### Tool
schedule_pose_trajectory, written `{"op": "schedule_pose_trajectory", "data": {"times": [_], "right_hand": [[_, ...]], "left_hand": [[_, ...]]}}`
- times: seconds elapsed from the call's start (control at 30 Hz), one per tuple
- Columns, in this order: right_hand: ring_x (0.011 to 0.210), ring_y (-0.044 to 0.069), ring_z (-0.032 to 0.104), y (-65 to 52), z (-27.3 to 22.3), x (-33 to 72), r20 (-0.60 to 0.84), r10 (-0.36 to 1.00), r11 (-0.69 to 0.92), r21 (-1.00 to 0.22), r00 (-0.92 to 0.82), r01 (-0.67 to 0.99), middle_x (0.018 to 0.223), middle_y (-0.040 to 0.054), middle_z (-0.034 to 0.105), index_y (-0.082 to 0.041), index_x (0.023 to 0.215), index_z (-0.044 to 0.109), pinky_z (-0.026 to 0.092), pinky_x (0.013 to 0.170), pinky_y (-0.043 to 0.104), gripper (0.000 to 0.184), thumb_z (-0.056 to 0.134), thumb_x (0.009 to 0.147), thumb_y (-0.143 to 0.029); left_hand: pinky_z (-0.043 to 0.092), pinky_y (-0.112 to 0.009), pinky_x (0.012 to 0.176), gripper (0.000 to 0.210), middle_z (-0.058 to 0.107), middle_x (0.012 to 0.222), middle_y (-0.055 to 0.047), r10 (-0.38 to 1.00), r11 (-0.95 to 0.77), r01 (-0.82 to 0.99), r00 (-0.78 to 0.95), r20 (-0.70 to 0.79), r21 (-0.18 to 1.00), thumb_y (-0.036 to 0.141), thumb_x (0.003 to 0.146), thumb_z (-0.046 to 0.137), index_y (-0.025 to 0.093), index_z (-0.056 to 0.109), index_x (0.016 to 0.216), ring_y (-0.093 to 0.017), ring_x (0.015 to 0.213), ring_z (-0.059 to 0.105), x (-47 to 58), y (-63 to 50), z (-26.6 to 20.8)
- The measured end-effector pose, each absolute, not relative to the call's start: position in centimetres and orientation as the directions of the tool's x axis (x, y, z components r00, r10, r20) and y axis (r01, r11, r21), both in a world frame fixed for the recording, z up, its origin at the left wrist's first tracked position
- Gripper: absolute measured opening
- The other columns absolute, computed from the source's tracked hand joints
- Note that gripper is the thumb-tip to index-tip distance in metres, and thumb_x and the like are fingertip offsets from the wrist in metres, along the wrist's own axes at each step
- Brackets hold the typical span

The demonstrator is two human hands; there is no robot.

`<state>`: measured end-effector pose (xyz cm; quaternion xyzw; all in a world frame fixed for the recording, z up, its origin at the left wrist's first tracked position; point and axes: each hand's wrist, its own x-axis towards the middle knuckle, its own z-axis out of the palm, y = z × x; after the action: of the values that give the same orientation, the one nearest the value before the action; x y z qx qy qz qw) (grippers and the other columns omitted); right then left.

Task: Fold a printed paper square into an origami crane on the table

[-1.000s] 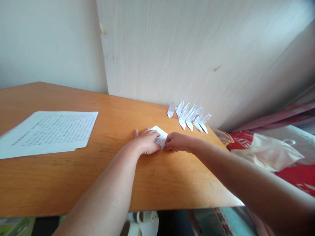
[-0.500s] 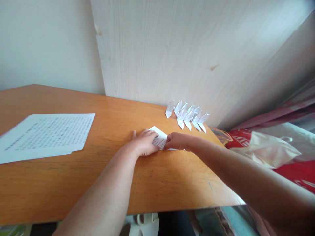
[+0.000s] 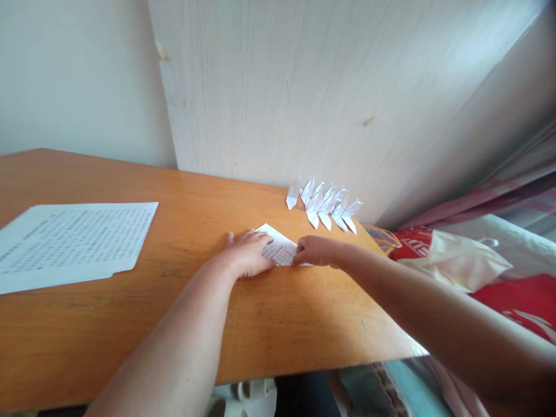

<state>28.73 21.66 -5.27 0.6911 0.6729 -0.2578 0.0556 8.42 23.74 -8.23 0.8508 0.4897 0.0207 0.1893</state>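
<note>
A folded sheet of printed paper [image 3: 280,250] lies flat on the wooden table, its far corner pointing up toward the wall. My left hand [image 3: 251,255] rests on its left part with the fingers stretched out and the thumb along the near edge. At the right end, my right hand [image 3: 315,251] has its fingers curled and pressed onto the paper near the folded edge. That hand hides the paper's right tip. Beyond both hands, several small folded paper pieces [image 3: 324,202] stand in overlapping rows by the wall.
A stack of printed sheets [image 3: 82,240] lies at the left of the wooden table [image 3: 174,324]. A pale board [image 3: 260,87] rises behind the table. Past the right edge are red bags [image 3: 525,301] and a cream cloth-like bag [image 3: 469,260].
My right hand has slid slightly along the paper's near edge away from my left hand, uncovering more print. The whole view has shifted a little.
</note>
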Motion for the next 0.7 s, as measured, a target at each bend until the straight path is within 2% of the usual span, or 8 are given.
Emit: {"op": "schedule_pose_trajectory", "data": {"times": [0.17, 0.4, 0.7], "right_hand": [[0.065, 0.015, 0.051, 21.0, -4.8, 30.0, -0.446, 0.895, -0.149, -0.236, 0.030, 0.960, 0.074, 0.0003, 0.059, -0.018, 0.084, 0.064, 0.028, 0.052, 0.026, 0.023, 0.071, 0.070, -0.035], [0.065, 0.015, 0.050, 20.0, -4.1, 31.1, -0.459, 0.884, -0.217, -0.224, 0.094, 0.950, 0.074, 0.0003, 0.058, -0.019, 0.086, 0.064, 0.029, 0.053, 0.025, 0.024, 0.071, 0.071, -0.036], [0.059, 0.013, 0.046, 20.0, -4.4, 32.7, -0.495, 0.863, -0.248, -0.248, 0.097, 0.936, 0.068, -0.0012, 0.055, -0.019, 0.076, 0.061, 0.029, 0.051, 0.025, 0.016, 0.068, 0.070, -0.032]], "left_hand": [[0.012, -0.065, 0.113, 0.066, 0.031, 0.160, 0.000, 0.839, -0.450, 0.833, 0.518, -0.166, 0.323, 0.056, 0.080, 0.051, 0.038, 0.043, 0.143, -0.034, 0.148, 0.018, 8.5, 23.3, -7.6], [0.010, -0.066, 0.114, 0.066, 0.032, 0.159, -0.001, 0.842, -0.450, 0.834, 0.516, -0.159, 0.320, 0.055, 0.080, 0.051, 0.037, 0.043, 0.143, -0.034, 0.148, 0.019, 8.6, 23.4, -7.8], [0.010, -0.064, 0.115, 0.066, 0.029, 0.161, -0.001, 0.851, -0.442, 0.843, 0.502, -0.154, 0.307, 0.058, 0.081, 0.051, 0.037, 0.043, 0.143, -0.034, 0.148, 0.019, 8.4, 23.3, -7.9]]}}
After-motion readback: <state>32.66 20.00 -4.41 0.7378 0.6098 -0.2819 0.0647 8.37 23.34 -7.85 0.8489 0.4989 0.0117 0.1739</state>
